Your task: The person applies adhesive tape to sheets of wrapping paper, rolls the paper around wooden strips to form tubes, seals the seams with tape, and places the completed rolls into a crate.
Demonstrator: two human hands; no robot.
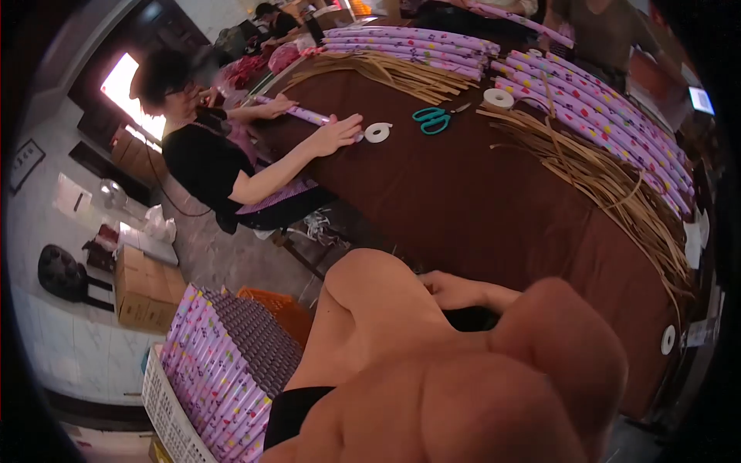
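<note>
Very close to the camera, my left hand point(478, 401) fills the lower right, blurred, its bent fingers partly cut off by the frame; whether it holds anything is hidden. Beyond it, my right hand point(451, 290) is small and curled at the near edge of the brown-covered table point(463, 201), beside my bare knee point(363, 270). Its fingers are drawn together, and what lies in them cannot be made out. Farther up the tabletop are teal-handled scissors point(432, 119) and a white tape roll point(378, 133).
Purple patterned tubes point(594, 116) and brown strips point(587, 154) lie along the far side. A seated co-worker point(204, 147) handles a purple tube at left. Stacked purple tubes point(208, 370) and an orange basket point(274, 309) stand at lower left.
</note>
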